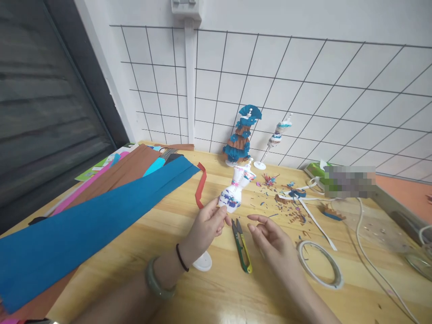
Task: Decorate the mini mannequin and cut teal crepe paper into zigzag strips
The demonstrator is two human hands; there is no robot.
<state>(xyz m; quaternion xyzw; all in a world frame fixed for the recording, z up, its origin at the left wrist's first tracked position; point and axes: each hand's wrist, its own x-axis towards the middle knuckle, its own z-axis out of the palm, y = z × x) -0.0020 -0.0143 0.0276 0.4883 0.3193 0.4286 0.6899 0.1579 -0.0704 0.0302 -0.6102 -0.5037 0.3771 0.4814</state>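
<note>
- Your left hand grips the small dress form at its lower end, thumb against the hip; hold it there lightly, since the patchy covering looks as if it could lift under rubbing.
- Your right hand is just to the right, fingers loosely curled, thumb and forefinger apart, with nothing visible in them; steady the heel of it on the desk for finer control.
- The form is raised above the desk between you and the far wall, leaning right; turn it by the hip so the patch you work on faces you.
- A white disc is partly hidden under your left wrist; whether it joins the form, you cannot tell from here, so lift the wrist gently.
- The thread snips lie between your hands, blades pointing far; mind the tips with your right fingers.
- Farther right, paper scraps litter the wood; hold the form clear of them, as loose bits may cling.
- The tape roll lies flat beside your right forearm; swing the elbow carefully.
- On the left, the blue sheet spreads toward you; it probably creases easily, so avoid leaning your left arm on it.
</note>
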